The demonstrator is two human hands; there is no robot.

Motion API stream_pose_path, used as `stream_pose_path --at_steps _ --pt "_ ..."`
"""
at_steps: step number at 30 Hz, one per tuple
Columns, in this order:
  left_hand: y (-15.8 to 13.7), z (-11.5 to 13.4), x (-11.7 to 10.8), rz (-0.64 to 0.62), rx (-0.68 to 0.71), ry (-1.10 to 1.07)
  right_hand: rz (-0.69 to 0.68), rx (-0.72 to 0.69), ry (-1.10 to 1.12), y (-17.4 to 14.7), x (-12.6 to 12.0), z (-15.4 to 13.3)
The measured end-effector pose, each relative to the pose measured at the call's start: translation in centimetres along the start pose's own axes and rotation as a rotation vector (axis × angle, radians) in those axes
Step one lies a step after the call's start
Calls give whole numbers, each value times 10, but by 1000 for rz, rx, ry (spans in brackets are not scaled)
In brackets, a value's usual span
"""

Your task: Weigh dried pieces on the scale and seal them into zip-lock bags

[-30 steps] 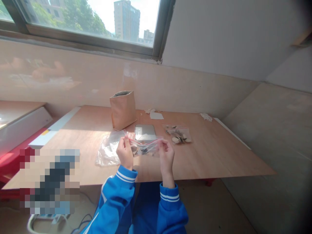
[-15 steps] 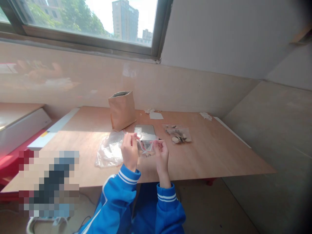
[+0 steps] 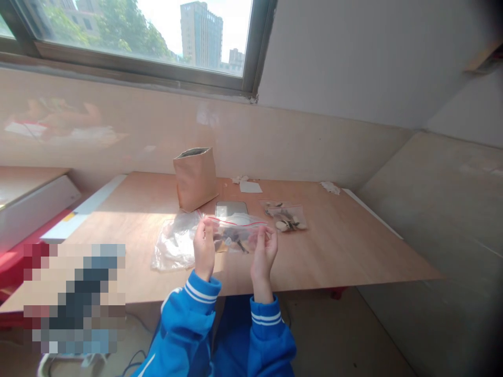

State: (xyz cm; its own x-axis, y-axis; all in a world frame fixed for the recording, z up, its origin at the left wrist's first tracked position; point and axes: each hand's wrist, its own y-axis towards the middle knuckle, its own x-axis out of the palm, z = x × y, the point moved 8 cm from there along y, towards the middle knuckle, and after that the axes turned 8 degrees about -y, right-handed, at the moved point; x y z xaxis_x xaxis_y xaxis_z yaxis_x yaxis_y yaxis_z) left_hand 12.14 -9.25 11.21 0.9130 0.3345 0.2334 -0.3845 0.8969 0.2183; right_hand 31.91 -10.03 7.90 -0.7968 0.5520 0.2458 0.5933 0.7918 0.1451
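Head view: zip bag (image 3: 236, 233) is held stretched over the table (image 3: 353, 246) between left hand (image 3: 204, 250) and right hand (image 3: 264, 257), its edges pinched by the fingers of both. Dark bits (image 3: 241, 245) are seen inside. Around it, clockwise: clear bag (image 3: 173, 246) laid at 9 o'clock, paper bag (image 3: 196, 179) stood at 11, grey plate (image 3: 231, 208) at 12, two filled bags (image 3: 290, 220) at 2.

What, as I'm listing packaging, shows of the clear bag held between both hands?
The clear bag looks like thin plastic, with a wavy red line near its top and small dark and pale pieces inside. The left hand and right hand each grip an upper end, holding it spread above the table. Whether it's sealed is unclear.
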Motion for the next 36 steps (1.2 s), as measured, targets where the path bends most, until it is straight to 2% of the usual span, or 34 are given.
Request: stream_pose_path --at_steps 2,4,8,14,24,30,36 --pt "0 -7 3 -83 -20 -31 0 19 -11 2 -1 4" --pt "2 -12 0 -95 -27 -41 -45 41 -34 4 0 8" --pt "5 -17 -16 22 -21 -63 -170 57 -105 5 5 9" --pt "6 -18 -26 100 -45 -77 -161 -34 -143 3 3 -4" --pt "12 -34 -23 -65 -134 -148 -215 -97 -258 8 -9 -12" --pt "11 -17 -30 -47 -9 4 -161 -100 -223 7 -11 -12" --pt "10 -4 -31 -29 67 9 -149 -120 -230 8 -10 -14"
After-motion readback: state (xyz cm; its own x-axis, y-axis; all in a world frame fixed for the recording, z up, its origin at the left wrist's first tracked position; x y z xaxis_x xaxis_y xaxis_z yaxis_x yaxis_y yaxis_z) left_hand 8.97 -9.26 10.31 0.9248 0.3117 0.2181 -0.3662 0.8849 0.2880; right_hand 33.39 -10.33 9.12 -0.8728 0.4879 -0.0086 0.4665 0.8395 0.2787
